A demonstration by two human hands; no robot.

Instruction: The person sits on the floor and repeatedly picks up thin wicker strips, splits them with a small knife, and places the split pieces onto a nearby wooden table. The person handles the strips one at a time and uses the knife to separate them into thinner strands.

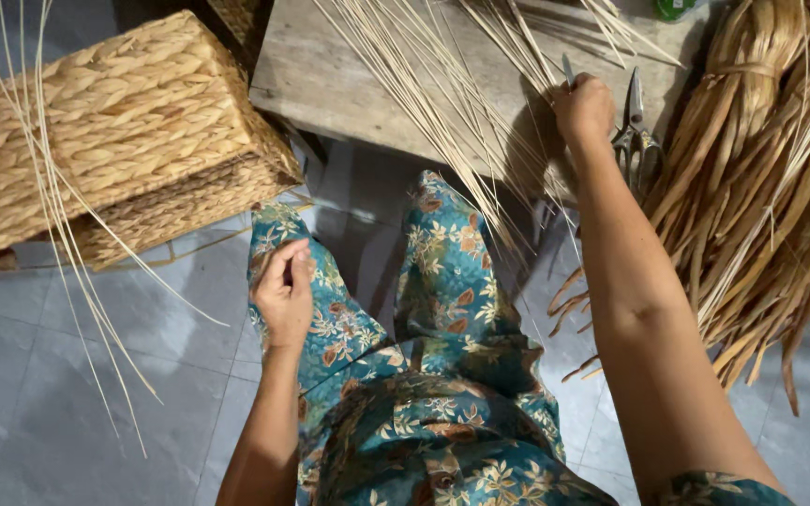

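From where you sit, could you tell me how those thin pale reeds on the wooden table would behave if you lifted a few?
The thin reeds look springy: their ends overhang the wooden table in a slight bend. Probably very light, being so slender. Loose and fanned out by the right hand, they would likely slip apart.

**One green object, little else**

At about one o'clock, cut by the top edge, a small green object (675, 7) rests on the far end of the wooden bench (330, 75). It may be a bottle cap or a packet; too little shows to tell. No labels, signs or screens show anywhere in view.
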